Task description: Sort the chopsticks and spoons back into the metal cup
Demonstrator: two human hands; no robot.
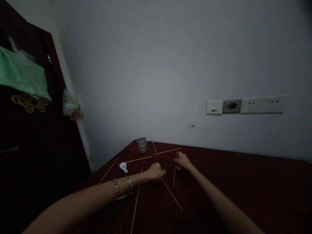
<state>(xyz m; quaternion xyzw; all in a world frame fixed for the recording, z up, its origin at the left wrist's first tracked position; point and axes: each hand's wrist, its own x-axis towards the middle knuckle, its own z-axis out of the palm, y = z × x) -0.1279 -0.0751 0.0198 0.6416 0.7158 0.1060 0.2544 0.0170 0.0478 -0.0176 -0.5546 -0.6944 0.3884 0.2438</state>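
My left hand [155,172], two bracelets on its wrist, reaches across the dark table with its fingers pinched at the upper end of a chopstick [173,197]. That chopstick slants down to the right. Right of it, my right hand [182,161] is closed on the upper part of another chopstick [174,175], which stands nearly vertical in the view. Under my left forearm passes a further chopstick [135,208], partly hidden. Beyond my hands lie more chopsticks, one [167,151] near the back and one [139,159] by a white spoon [123,167].
A metal cup [142,145] stands at the table's back corner, beside a small long-handled spoon [154,146]. One chopstick [108,170] lies along the left edge. A pale object [120,197] is mostly hidden under my left forearm. Wall sockets [262,105] are at right.
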